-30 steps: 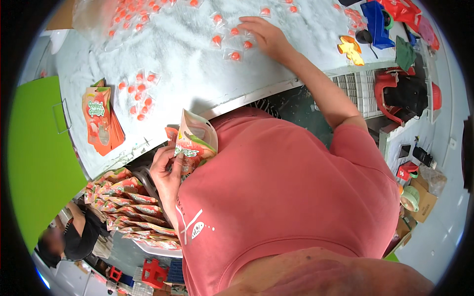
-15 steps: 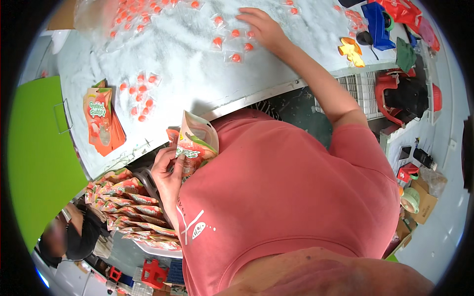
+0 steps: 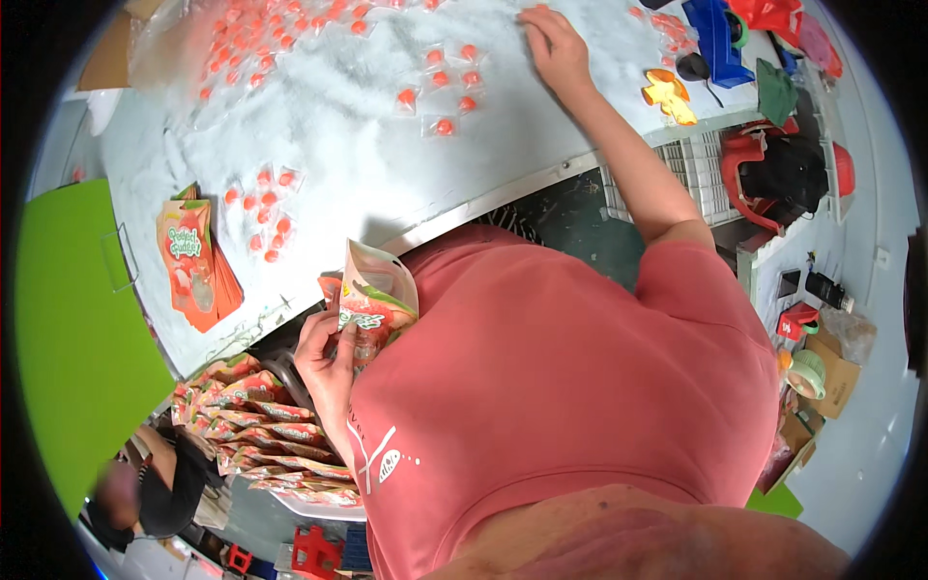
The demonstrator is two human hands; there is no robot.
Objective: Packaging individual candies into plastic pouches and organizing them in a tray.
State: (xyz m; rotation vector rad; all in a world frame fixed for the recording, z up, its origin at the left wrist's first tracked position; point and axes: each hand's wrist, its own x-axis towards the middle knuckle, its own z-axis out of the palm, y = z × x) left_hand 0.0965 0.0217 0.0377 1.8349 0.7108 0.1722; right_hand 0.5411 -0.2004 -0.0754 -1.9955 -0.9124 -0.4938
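My left hand (image 3: pixel 327 360) grips an upright, open-topped red and green pouch (image 3: pixel 385 307) against my shirt, with another red piece of packaging beside it. Out on the table, my right hand (image 3: pixel 561 56) is stretched toward the far edge, its fingers apart. Its fingertips lie over the spot by the top of the picture, and what is under them is hard to make out. Left of that hand lies a loose group of small clear-wrapped orange-red sweets (image 3: pixel 438 79). A second group of wrapped sweets (image 3: pixel 264 213) sits nearer the left side.
Flat pouches (image 3: pixel 198 261) are stacked on the white table (image 3: pixel 338 164). A large heap of sweets (image 3: pixel 256 48) spreads at the far left. Filled pouches (image 3: pixel 275 425) crowd a bin below the table. Yellow packaging (image 3: pixel 669 97) and a blue dispenser (image 3: pixel 717 43) lie right. Another person sits lower left.
My right hand has moved right and away from the nearer group of sweets, toward the far edge. The left hand still holds the pouch. The whole view has shifted slightly.
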